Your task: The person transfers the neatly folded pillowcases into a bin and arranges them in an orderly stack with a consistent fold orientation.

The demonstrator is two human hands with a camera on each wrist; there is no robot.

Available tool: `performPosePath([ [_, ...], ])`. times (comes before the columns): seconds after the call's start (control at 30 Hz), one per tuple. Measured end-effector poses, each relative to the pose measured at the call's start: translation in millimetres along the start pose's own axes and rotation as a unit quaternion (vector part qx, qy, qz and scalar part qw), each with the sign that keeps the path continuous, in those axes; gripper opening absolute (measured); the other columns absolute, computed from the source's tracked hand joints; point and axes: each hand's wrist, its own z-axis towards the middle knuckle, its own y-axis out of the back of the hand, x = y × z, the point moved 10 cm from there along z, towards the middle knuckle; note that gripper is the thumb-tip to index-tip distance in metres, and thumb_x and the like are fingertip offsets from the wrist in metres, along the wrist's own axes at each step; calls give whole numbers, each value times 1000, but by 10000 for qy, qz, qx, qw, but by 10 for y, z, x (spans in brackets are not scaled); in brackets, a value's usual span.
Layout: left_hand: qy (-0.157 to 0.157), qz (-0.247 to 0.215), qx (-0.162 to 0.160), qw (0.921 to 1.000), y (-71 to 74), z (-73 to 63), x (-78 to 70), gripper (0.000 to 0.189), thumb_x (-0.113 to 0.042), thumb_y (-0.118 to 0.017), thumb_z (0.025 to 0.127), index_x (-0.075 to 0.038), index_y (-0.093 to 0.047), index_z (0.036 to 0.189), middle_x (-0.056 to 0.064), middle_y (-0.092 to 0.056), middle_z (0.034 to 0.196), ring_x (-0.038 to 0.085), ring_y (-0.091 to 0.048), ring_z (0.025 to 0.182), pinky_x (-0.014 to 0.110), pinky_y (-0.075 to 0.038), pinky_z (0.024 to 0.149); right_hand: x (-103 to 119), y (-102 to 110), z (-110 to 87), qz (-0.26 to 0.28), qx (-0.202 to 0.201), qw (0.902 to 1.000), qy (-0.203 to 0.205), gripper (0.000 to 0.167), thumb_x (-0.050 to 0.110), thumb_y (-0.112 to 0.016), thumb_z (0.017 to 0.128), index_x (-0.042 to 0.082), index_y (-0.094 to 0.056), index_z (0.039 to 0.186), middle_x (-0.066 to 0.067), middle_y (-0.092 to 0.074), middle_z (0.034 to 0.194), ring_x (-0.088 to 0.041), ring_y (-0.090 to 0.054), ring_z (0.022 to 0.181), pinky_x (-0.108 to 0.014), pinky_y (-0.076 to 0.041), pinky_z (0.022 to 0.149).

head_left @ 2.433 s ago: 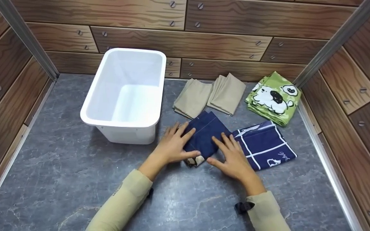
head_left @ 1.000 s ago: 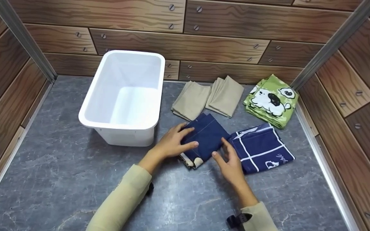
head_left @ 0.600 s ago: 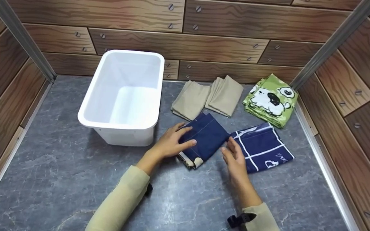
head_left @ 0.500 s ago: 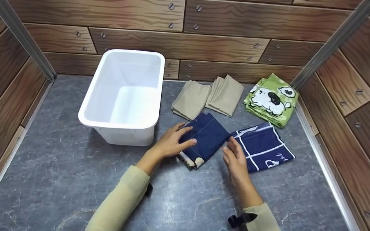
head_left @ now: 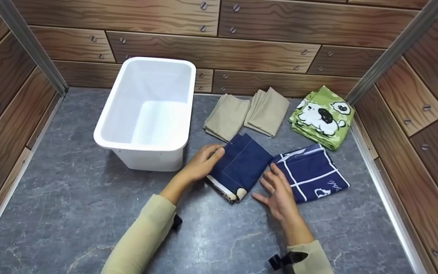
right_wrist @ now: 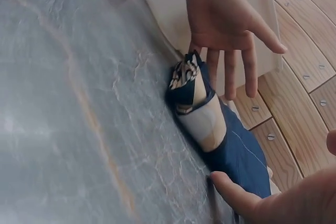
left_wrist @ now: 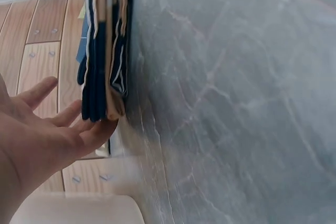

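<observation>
A folded navy cloth point(head_left: 245, 163) with a tan-and-white printed edge lies on the grey surface. My left hand point(head_left: 200, 163) is at its left side, fingers extended and fingertips right at the fold, thumb raised along the edge. In the left wrist view, the layered edge of the cloth point(left_wrist: 100, 72) stands against the fingers of the left hand point(left_wrist: 47, 135). My right hand point(head_left: 281, 199) is beside the cloth's right side, fingers spread and holding nothing. It overlaps the corner of a second navy cloth point(head_left: 312, 167) with white grid lines.
A white plastic bin point(head_left: 145, 147) stands at the back left with nothing in it. Two folded beige cloths point(head_left: 228, 118) lie behind the navy one. A green cloth point(head_left: 344, 125) with a cartoon animal print sits at the back right corner. Wood-patterned walls point(head_left: 264, 57) enclose the surface.
My left hand has slid off the top of the navy cloth to its left edge. The cloth has turned slightly. My right hand has drawn away to the right and spread its fingers.
</observation>
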Motion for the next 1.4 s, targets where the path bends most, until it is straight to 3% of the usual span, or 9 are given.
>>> performPosePath([
  [0.2, 521, -854, 199, 9948, -16, 19, 101, 59, -45, -25, 109, -6, -53, 143, 21, -51, 145, 37, -48, 134, 48, -36, 115, -6, 32, 16, 316, 67, 9994, -151, 61, 25, -39, 106, 16, -13, 161, -18, -14, 165, -39, -15, 150, -72, -34, 104],
  [0.33, 1198, -1717, 423, 9769, -65, -15, 223, 69, -55, -18, 106, -11, -53, 145, 24, -44, 150, 44, -46, 135, 59, -48, 99, -20, 67, 22, 341, 62, 9992, -206, 59, 25, -37, 107, 16, -14, 161, -17, -14, 165, -37, -16, 150, -71, -33, 106],
  [0.43, 1607, -2073, 482, 9638, -81, -57, 284, 73, -64, -18, 102, -16, -52, 145, 19, -41, 154, 42, -45, 136, 59, -51, 88, -30, 79, 16, 307, 62, 9992, -241, 59, 26, -37, 107, 15, -14, 161, -17, -13, 165, -38, -17, 149, -69, -33, 108],
  [0.6, 1841, -2494, 721, 9480, -126, -96, 299, 81, -71, -18, 98, -15, -45, 150, 15, -38, 157, 41, -50, 132, 55, -53, 90, -19, 78, 13, 242, 81, 9994, -248, 59, 26, -34, 107, 15, -11, 161, -17, -10, 165, -47, -19, 144, -66, -30, 111],
  [0.7, 1949, -2863, 894, 9338, -164, -108, 287, 84, -73, -18, 97, -14, -41, 152, 15, -36, 158, 42, -49, 132, 56, -51, 94, -9, 89, 23, 217, 61, 9994, -268, 59, 28, -33, 107, 15, -11, 161, -16, -8, 165, -48, -19, 142, -61, -33, 110],
  [0.87, 2008, -3379, 1166, 9121, -230, -104, 245, 86, -74, -17, 96, -13, -38, 153, 16, -30, 161, 47, -42, 135, 61, -45, 101, -9, 121, 39, 145, 14, 9993, -331, 59, 30, -32, 107, 17, -12, 161, -14, -6, 166, -45, -20, 142, -46, -40, 99],
  [1.03, 2030, -3464, 1276, 9070, -254, -102, 240, 86, -75, -15, 96, -15, -39, 153, 16, -28, 162, 47, -42, 135, 62, -44, 101, -19, 136, 55, 36, 21, 9993, -380, 58, 33, -32, 107, 17, -14, 161, -12, -8, 166, -42, -21, 142, -43, -40, 94],
  [1.27, 2025, -3371, 1474, 9076, -294, -96, 246, 86, -73, -14, 96, -15, -33, 156, 19, -25, 162, 47, -39, 137, 57, -42, 105, -11, 121, 69, 146, 138, 9992, -359, 59, 33, -31, 107, 18, -12, 161, -13, -4, 166, -45, -12, 146, -67, -26, 110],
  [1.4, 2126, -3419, 1524, 9026, -325, -94, 261, 86, -74, -16, 96, -16, -31, 156, 19, -26, 162, 44, -39, 138, 54, -44, 101, -24, 121, 84, 224, 188, 9990, -346, 59, 33, -30, 107, 17, -12, 161, -15, -6, 166, -44, -15, 146, -68, -28, 110],
])
